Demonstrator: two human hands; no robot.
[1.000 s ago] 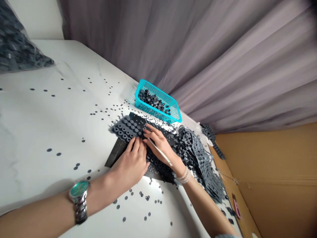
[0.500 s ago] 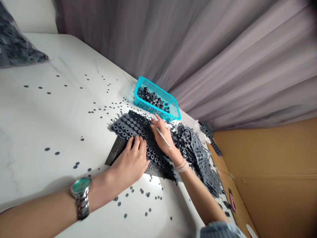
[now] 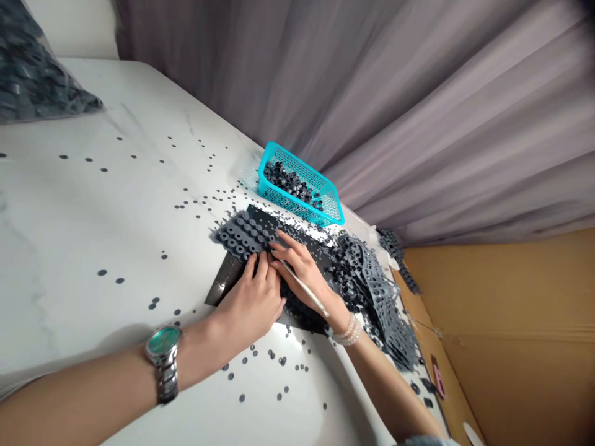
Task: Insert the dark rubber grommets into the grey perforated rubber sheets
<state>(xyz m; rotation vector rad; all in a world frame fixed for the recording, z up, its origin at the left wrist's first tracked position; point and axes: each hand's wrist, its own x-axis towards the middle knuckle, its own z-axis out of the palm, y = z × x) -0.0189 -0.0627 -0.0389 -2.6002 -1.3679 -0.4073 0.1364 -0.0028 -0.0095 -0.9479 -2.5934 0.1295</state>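
Observation:
A dark grey rubbery sheet with rows of raised rings (image 3: pixel 239 235) lies on a black mat (image 3: pixel 224 279). My left hand (image 3: pixel 253 294) rests flat on the sheet, fingers stretched out and pressing it down. My right hand (image 3: pixel 304 272) is closed around a thin white stick-like tool (image 3: pixel 304 287), held like a pen. Its tip is down at the sheet, close to my left fingertips; what kind of tip it has is hidden. Small dark discs (image 3: pixel 274 354) lie scattered around the mat.
Behind the mat stands a turquoise basket (image 3: pixel 302 207) with small dark ring-shaped pieces. To the right is a heap of perforated grey sheets (image 3: pixel 379 303). A clear bag of dark pieces (image 3: pixel 41 80) sits at the far left. A pink-handled tool (image 3: pixel 438 379) lies by the cardboard (image 3: pixel 502 310).
My right hand has moved left and down across the sheet, bringing the tool close to my left fingers. My left hand stays on the sheet. The whole view has shifted slightly.

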